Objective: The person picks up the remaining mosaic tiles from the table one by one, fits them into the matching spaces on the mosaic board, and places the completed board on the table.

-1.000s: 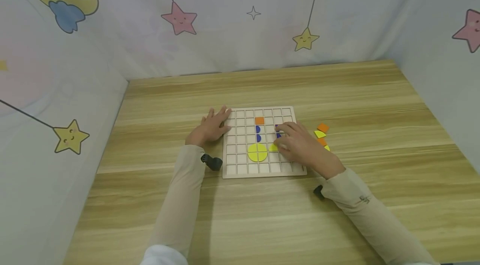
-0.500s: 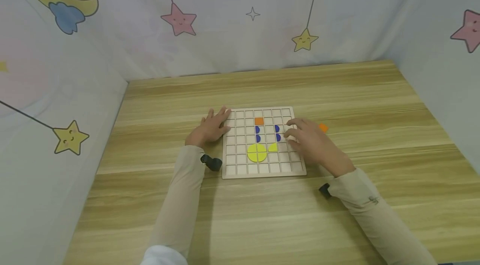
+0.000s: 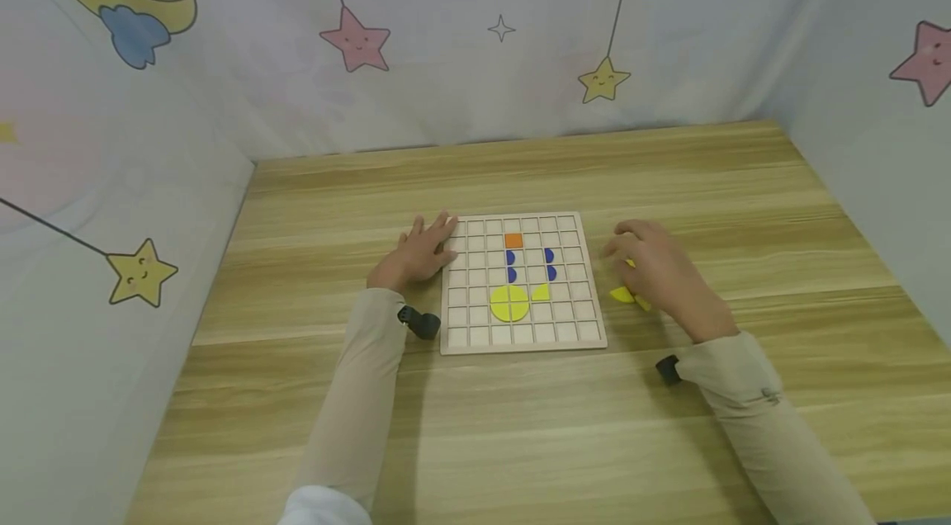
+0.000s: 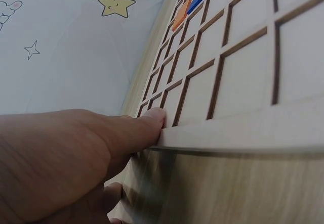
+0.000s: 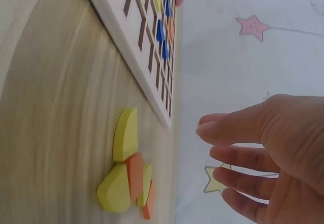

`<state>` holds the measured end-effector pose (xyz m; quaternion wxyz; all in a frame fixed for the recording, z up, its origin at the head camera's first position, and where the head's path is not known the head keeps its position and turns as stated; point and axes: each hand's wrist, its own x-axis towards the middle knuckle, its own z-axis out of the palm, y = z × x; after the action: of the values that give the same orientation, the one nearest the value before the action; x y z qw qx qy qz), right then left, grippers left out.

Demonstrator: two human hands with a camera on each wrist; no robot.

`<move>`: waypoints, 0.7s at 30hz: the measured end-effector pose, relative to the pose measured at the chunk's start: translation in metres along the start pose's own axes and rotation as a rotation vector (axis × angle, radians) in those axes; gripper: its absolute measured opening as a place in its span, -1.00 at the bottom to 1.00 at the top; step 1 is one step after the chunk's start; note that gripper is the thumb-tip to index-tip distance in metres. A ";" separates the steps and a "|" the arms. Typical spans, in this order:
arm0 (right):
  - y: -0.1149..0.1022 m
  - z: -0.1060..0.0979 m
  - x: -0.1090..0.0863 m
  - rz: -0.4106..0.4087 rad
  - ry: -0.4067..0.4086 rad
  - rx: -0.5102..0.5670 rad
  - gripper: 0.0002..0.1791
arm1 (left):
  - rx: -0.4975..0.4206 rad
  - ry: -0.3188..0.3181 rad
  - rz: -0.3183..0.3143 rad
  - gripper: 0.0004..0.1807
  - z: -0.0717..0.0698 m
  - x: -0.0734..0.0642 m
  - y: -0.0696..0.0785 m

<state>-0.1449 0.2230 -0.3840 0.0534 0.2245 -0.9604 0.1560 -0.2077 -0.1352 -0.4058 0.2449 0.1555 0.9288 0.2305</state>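
Note:
A wooden grid board (image 3: 566, 333) lies on the table with flat coloured pieces in its cells. My left hand (image 3: 419, 254) rests at its far left edge, the thumb (image 4: 152, 117) touching the rim in the left wrist view. On the board are an orange square (image 3: 513, 240), several blue half circles (image 3: 510, 257), a yellow circle (image 3: 509, 303) of quarter pieces, and one separate yellow quarter piece (image 3: 542, 293). My right hand (image 3: 664, 271) hovers right of the board with loosely bent fingers and nothing between them. Below it lie loose yellow pieces (image 5: 125, 139) and orange pieces (image 5: 134, 176).
The wood-grain table (image 3: 505, 434) extends around the board on every side. White fabric walls (image 3: 446, 87) printed with stars and clouds stand behind and at both sides. Black wrist cameras (image 3: 419, 322) sit at both sleeves.
My right hand has moved right, off the board and over the loose pieces, uncovering the right-hand blue half circles and the separate yellow quarter piece. The left hand has stayed in place.

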 end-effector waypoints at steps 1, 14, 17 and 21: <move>0.002 0.000 -0.001 0.011 -0.004 -0.010 -0.83 | 0.000 0.001 0.000 -0.30 0.000 0.000 0.000; 0.029 0.002 -0.009 0.137 -0.165 -0.077 -0.74 | -0.001 0.004 0.002 -0.30 0.001 0.001 -0.001; 0.031 0.004 -0.009 0.136 -0.156 -0.062 -0.77 | -0.002 0.000 -0.001 -0.30 0.001 0.001 -0.001; 0.033 0.005 -0.009 0.134 -0.141 -0.039 -0.79 | -0.004 -0.005 -0.006 -0.30 0.001 0.001 -0.002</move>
<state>-0.1518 0.2533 -0.3996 -0.0205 0.1689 -0.9776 0.1242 -0.2083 -0.1357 -0.4079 0.2481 0.1529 0.9282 0.2314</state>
